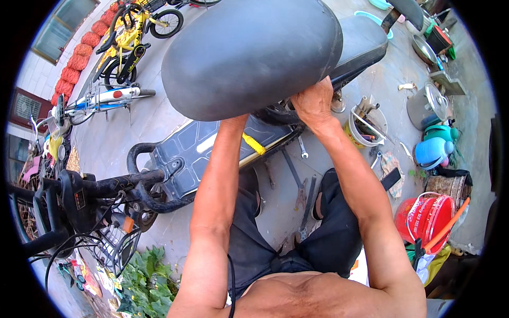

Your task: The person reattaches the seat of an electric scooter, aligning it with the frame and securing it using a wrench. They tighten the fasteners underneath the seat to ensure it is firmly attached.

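A large black scooter seat (249, 58) fills the upper middle, above both my hands. My left hand (234, 121) reaches under its near edge, where the fingers are hidden. My right hand (314, 103) is bent at the seat's right underside, closed, with its fingertips and whatever they grip out of sight. Below lies the scooter's dark footboard (183, 153), and on it, beside my left forearm, rests a yellow ridged handle (253, 143). Behind the front seat is a second black seat (360, 45). An open-end wrench (303, 148) lies on the ground near my right forearm.
The scooter's handlebar stem (127, 181) extends left. To the right stand a white bucket of tools (369, 125), a red bucket (424, 217), a blue jug (432, 152) and a metal pot (427, 106). A phone (391, 179) lies on the ground. A yellow bicycle (127, 40) stands far left.
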Available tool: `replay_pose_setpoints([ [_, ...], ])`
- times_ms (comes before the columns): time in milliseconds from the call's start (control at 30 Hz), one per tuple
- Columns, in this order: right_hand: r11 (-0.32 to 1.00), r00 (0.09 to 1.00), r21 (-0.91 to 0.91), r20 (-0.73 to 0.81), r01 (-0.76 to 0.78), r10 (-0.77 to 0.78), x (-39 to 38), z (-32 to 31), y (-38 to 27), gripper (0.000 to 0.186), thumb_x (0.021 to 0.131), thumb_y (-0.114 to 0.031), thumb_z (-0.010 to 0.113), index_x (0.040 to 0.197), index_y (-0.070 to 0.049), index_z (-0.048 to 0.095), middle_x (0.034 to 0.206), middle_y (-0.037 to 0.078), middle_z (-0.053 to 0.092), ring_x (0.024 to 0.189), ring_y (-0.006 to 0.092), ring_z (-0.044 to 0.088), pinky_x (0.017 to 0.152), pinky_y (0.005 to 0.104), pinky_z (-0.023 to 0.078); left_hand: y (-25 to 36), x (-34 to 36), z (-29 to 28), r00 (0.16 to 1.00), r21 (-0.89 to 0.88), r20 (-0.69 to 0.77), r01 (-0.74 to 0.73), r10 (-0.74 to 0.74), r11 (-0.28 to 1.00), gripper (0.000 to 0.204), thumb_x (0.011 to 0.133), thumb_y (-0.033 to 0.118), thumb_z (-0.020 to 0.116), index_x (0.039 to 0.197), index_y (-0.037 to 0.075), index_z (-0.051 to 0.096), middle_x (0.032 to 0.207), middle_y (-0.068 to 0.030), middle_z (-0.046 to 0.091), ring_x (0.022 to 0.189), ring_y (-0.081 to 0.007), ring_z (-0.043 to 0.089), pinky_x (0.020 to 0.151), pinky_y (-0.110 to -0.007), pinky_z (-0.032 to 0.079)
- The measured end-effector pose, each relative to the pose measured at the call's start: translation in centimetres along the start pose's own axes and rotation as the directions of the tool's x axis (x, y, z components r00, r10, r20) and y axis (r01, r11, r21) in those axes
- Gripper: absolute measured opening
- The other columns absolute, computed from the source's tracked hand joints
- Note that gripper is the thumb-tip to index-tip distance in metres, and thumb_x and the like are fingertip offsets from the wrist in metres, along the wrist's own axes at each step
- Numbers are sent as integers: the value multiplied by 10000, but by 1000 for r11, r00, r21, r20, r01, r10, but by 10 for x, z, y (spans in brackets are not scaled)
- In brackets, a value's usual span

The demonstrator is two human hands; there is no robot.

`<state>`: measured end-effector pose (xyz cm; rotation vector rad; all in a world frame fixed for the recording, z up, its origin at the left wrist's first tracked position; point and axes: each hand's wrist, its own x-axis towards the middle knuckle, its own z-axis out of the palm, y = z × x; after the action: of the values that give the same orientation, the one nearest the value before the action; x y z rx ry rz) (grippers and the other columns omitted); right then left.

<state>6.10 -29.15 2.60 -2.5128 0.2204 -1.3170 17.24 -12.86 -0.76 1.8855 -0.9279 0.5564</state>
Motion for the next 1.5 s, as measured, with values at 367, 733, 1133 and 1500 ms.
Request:
replay_pose_setpoints([
  [367, 986, 987, 51, 21, -159, 158, -11, 4, -9, 129, 824, -138, 629, 917, -52, 658, 861, 161, 659, 830, 394, 628, 663, 470, 512, 2, 0, 5, 1000, -2, -1, -13, 13, 1000, 495, 896, 259, 670, 1336, 107, 500, 1337, -106, 530, 1234, -273, 474, 1041, -420, 350],
  [733, 938, 930, 84, 183, -337, 318, -29, 19, -24, 361, 949, -336, 523, 816, -22, 643, 737, 216, 639, 743, 410, 637, 648, 495, 508, -2, 6, 7, 1000, -46, 2, -4, 5, 999, 529, 900, 261, 672, 1367, 112, 472, 1367, -100, 511, 1257, -264, 458, 1062, -414, 334],
  [1133, 930, 926, 162, 246, -331, 286, -30, 18, -13, 373, 936, -328, 534, 780, -15, 663, 750, 227, 642, 748, 423, 635, 656, 498, 505, -9, 1, -1, 1000, 4, 19, -23, 23, 1000, 566, 905, 263, 674, 1400, 119, 442, 1400, -93, 489, 1282, -254, 441, 1085, -408, 316],
  [1500, 921, 920, 124, 192, -369, 343, -35, 26, -25, 406, 950, -331, 498, 775, 4, 645, 719, 240, 626, 735, 432, 629, 639, 486, 492, -3, -2, -1, 1000, -107, 7, 12, -11, 994, 544, 917, 275, 656, 1397, 113, 459, 1416, -109, 480, 1291, -267, 432, 1090, -424, 307],
])
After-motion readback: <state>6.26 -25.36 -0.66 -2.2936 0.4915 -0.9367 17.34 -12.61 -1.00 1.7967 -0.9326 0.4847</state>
